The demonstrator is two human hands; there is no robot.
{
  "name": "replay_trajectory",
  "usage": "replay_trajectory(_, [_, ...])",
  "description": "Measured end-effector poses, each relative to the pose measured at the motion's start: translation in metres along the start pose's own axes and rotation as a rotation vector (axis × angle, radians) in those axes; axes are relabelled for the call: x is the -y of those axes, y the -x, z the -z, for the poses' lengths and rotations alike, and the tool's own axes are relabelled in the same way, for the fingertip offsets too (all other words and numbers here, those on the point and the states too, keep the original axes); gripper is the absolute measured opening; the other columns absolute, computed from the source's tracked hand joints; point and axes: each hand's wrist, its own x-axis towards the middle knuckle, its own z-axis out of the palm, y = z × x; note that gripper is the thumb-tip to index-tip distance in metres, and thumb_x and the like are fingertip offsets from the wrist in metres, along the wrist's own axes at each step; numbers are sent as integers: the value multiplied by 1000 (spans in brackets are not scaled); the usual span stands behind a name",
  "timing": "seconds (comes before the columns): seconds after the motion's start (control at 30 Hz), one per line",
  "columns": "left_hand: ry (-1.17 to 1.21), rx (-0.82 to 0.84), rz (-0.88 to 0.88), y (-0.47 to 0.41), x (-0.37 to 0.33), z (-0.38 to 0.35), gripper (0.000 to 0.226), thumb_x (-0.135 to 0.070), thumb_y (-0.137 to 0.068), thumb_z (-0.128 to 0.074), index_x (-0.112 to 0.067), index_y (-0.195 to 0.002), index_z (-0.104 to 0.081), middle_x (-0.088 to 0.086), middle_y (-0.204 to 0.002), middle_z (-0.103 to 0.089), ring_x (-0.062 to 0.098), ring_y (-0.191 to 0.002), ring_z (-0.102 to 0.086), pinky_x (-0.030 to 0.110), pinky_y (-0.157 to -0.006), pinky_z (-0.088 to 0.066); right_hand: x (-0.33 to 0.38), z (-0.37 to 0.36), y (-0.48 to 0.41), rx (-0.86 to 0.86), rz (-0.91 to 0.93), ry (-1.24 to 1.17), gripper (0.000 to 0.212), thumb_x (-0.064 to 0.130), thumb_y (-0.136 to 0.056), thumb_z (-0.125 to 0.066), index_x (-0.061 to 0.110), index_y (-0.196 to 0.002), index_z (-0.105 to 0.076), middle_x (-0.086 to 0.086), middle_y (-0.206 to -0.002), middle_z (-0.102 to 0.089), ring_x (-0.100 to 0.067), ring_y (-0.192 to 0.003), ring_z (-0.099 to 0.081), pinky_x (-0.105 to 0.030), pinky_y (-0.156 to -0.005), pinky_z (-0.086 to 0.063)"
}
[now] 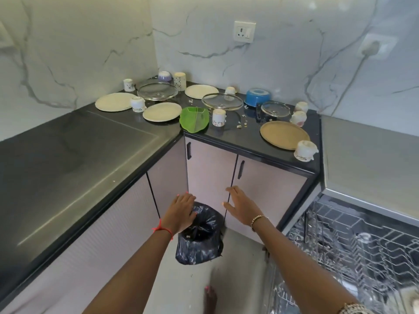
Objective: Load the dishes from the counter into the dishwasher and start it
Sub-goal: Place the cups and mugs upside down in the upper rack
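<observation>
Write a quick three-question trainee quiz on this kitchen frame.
1. True or false: the left hand and the right hand are both open and hold nothing.
2. Which dish overhangs the inner corner of the black stone counter? A) green leaf-shaped plastic tray B) blue round bowl C) tan round plate
3. Fill in: the wire rack of the open dishwasher is on the person's ____ side.
Key: 1 true; 2 A; 3 right.
</observation>
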Motion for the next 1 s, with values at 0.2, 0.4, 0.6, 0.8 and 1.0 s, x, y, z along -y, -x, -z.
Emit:
replay_trajectory(0.2, [39,1,48,-69,40,14,49,-26,-97,-41,-8,-141,-30,5,-148,-30,19,-140,-22,33,-116,-8,-7,7,-90,7,31,-4,44,27,-96,-45,4,-133,-39,-9,-133,-42,-23,-119,-46,-31,-100,-39])
replay_trajectory(0.4, [32,-38,128,-134,88,32,52,-28,-97,-42,-10,-143,-26,5,-149,-29,18,-141,-19,32,-116,-8,-12,28,-181,12,94,-3,41,25,-95,-47,2,-129,-44,-11,-130,-44,-26,-119,-46,-32,-100,-38])
replay_trajectory(0.6, [59,-70,225,-175,127,42,51,-27,-96,-44,-10,-141,-29,5,-149,-30,19,-143,-17,33,-117,-8,-5,39,-246,25,146,-40,39,25,-96,-45,3,-128,-45,-8,-129,-46,-22,-118,-47,-30,-96,-38])
replay_trajectory(0.8, [127,-147,287,-223,181,51,50,-25,-92,-52,-8,-136,-38,9,-143,-39,22,-137,-29,32,-113,-16,9,44,-323,-35,179,-110,32,20,-95,-48,0,-119,-51,-12,-121,-49,-27,-105,-55,-34,-90,-45])
replay_trajectory(1.0, [164,-179,386,-283,255,63,48,-24,-92,-52,-6,-135,-40,12,-141,-41,25,-136,-31,36,-113,-19,23,61,-422,-86,185,-133,32,18,-95,-48,-4,-119,-52,-17,-122,-50,-28,-110,-51,-31,-94,-38])
